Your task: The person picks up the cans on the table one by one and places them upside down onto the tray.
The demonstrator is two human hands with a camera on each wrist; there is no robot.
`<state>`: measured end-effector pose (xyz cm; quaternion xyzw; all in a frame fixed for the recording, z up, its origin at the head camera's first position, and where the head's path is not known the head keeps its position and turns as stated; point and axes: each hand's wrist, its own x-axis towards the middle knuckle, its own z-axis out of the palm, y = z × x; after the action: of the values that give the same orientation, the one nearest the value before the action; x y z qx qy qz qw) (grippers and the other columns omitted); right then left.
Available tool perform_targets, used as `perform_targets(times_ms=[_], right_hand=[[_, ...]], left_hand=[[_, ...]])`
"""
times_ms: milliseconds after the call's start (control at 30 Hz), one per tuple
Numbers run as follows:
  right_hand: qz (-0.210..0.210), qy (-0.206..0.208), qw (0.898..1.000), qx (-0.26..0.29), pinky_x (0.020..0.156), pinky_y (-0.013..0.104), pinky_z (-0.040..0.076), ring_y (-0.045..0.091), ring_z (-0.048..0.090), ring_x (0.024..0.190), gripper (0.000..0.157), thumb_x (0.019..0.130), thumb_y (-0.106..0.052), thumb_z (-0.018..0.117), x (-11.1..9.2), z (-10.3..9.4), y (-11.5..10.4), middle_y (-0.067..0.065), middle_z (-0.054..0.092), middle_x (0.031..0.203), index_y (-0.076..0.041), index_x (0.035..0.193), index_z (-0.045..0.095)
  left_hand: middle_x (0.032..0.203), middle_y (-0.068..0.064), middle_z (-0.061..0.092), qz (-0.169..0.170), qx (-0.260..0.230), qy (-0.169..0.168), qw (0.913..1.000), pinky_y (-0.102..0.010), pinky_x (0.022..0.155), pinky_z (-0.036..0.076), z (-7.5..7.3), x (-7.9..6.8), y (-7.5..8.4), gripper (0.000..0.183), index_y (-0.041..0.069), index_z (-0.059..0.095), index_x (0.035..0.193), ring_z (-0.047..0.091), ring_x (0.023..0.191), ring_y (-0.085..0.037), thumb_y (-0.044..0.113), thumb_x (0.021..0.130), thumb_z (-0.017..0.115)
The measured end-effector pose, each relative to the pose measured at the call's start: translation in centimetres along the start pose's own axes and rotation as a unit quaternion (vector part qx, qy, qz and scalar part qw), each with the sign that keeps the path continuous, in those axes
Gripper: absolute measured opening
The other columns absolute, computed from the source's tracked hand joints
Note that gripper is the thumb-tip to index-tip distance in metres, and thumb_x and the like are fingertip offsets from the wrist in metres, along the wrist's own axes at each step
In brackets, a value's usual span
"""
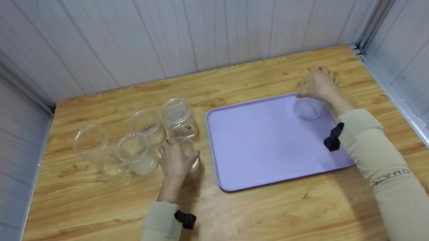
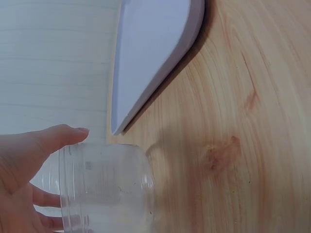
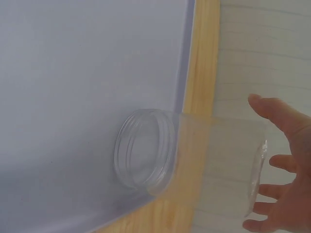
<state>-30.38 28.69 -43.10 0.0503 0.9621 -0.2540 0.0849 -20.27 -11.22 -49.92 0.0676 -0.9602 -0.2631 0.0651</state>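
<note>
On the back right corner of the lilac tray, a clear plastic jar stands with its threaded mouth down. My right hand is beside its upper end, thumb and fingers spread apart. To the left of the tray, another clear jar stands upright on the table. Around its rim my left hand hovers, the thumb on one side and fingers on the other; firm contact is not clear to see.
Several more clear jars stand grouped on the left, among them a lidded-looking one at the back, a wide one and a far left one. Pale panel walls enclose the wooden table at the back and sides.
</note>
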Motion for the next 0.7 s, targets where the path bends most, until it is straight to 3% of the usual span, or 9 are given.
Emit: perform_targets(times_ms=[233, 467, 700], right_hand=[[-0.039, 0.021, 0.999, -0.001, 0.1, 0.059, -0.001, 0.047, 0.005, 0.128, 0.09, 0.072, -0.028, 0.073, -0.4, 0.0, -0.4, 0.029, 0.011, 0.142, -0.002, 0.14, 0.022], [-0.073, 0.041, 0.997, 0.002, 0.101, 0.059, 0.009, 0.045, 0.01, 0.127, 0.086, 0.073, -0.027, 0.074, -1.1, 0.3, -0.8, 0.027, 0.014, 0.141, 0.001, 0.139, 0.025], [-0.13, 0.09, 0.986, 0.046, 0.1, 0.057, 0.018, 0.043, 0.019, 0.125, 0.079, 0.072, -0.022, 0.074, -1.7, 0.9, -1.3, 0.028, 0.023, 0.137, 0.004, 0.135, 0.033]], left_hand=[[0.116, -0.027, 0.042, 0.013, -0.008, -0.004, 0.9999, -0.048, 0.071, 0.047, -0.3, -0.8, 0.2, 0.104, -0.001, 0.022, 0.141, 0.047, 0.098, -0.042, 0.036, 0.062, 0.079], [0.111, -0.026, 0.044, 0.021, -0.027, 0.007, 0.9994, -0.048, 0.073, 0.046, -0.4, -1.1, 1.1, 0.087, -0.005, 0.039, 0.128, 0.047, 0.096, -0.041, 0.036, 0.062, 0.079], [0.114, -0.027, 0.042, 0.038, -0.069, 0.026, 0.9966, -0.047, 0.081, 0.045, -0.1, -1.3, 1.9, 0.086, -0.004, 0.039, 0.127, 0.044, 0.102, -0.042, 0.032, 0.062, 0.081]])
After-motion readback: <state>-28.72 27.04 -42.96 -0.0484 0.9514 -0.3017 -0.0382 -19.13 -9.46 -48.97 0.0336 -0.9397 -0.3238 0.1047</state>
